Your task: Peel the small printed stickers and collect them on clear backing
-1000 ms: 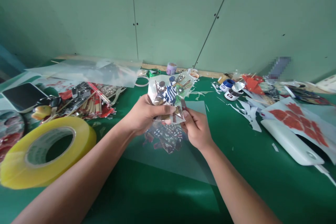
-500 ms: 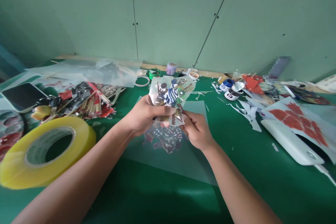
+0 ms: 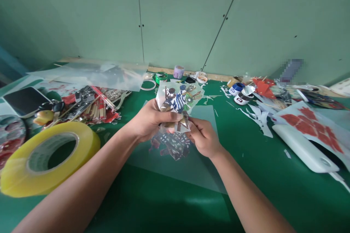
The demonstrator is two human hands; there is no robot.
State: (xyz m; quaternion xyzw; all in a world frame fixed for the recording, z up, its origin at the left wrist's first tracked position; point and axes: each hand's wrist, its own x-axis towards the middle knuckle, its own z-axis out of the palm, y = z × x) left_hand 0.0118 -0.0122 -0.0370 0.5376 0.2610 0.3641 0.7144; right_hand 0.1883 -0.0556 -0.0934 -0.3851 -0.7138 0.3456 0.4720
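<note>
My left hand [image 3: 149,120] is closed on a translucent painted sheet [image 3: 179,101] with blue-and-white stripes, green and brown shapes, its thumb lying across the front. At the sheet's lower right corner, my right hand [image 3: 203,134] has its fingers pinched together on the edge; the fingertips are partly hidden. Below the hands, dark patterned painted pieces [image 3: 175,147] show against a larger translucent sheet [image 3: 202,169] on the green table. Whether those pieces touch the held sheet, I cannot tell.
A big yellow tape roll [image 3: 89,142] lies beside my left forearm. Behind it are a phone [image 3: 26,100] and a pile of sticks and packets [image 3: 93,107]. To the right are paint jars [image 3: 243,98], a white corded device [image 3: 304,149] and a red-painted sheet [image 3: 311,127].
The held sheet has tilted and shifted very slightly downward. Both hands keep their hold almost in place.
</note>
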